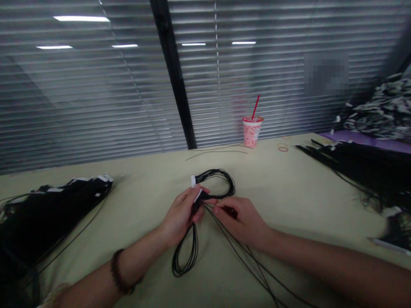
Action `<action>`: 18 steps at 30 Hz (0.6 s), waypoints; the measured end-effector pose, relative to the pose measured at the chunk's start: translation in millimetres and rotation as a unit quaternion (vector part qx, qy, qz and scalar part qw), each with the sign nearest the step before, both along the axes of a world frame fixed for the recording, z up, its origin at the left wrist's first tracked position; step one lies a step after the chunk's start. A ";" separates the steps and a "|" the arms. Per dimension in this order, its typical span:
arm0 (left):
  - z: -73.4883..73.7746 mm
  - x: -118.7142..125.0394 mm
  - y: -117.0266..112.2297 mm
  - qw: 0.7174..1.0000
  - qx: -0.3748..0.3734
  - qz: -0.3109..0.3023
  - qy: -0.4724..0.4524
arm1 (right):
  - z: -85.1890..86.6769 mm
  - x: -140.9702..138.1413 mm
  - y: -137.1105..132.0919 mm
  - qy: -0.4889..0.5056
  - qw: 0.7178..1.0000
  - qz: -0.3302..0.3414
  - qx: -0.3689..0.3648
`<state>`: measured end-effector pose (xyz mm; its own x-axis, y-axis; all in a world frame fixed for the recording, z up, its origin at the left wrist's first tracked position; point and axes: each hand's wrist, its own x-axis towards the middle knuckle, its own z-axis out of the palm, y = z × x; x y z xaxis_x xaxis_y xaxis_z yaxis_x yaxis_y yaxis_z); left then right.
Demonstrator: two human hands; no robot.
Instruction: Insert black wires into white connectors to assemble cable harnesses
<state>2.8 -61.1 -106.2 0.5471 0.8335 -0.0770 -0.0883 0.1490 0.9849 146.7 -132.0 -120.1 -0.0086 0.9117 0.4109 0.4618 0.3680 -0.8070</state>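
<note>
My left hand, a beaded bracelet on its wrist, is closed around a black wire harness in the middle of the table. The harness has a white connector at its upper end, and a second white edge shows at my left fingertips. One loop of wires curves above my hands and another hangs below the left one. Beside it, my right hand is closed in a pinch close to the wires; whatever sits between its fingertips is hidden. Several long loose wires run from the harness toward the lower right.
Bundles of black wires with white ends lie at the left. More black wires and a heap of white connectors are at the right. A pink cup with a straw stands by the window blinds, near some rubber bands.
</note>
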 end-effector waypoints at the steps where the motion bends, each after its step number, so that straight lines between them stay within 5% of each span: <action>1: 0.1 -0.3 -0.2 1.000 -0.002 0.004 0.001 | 1.0 1.5 -0.1 0.021 1.000 0.007 -0.014; 4: 1.0 -0.7 -0.7 1.000 -0.012 0.006 0.001 | 9.1 9.5 1.2 0.171 0.974 0.092 -0.119; 8: 2.2 -0.9 1.5 0.999 -0.044 0.013 0.010 | 36.3 31.7 6.2 0.400 0.858 0.208 -0.246; 10: 1.9 -1.3 3.6 0.998 -0.062 0.022 -0.004 | 54.4 49.2 9.0 0.474 0.837 0.175 -0.212; 14: 0.9 -1.8 5.4 0.997 -0.066 0.012 -0.026 | 83.3 90.6 15.9 0.543 0.837 0.043 -0.057; 18: 0.9 -1.3 4.3 0.998 -0.052 -0.003 -0.018 | 89.4 123.4 24.9 0.538 0.842 -0.036 0.006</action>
<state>1.5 -56.8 -105.2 0.5557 0.8189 -0.1437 -0.1218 0.2512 0.9602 270.0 -107.1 -30.8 0.4294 0.8897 0.1548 -0.5133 0.3815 -0.7688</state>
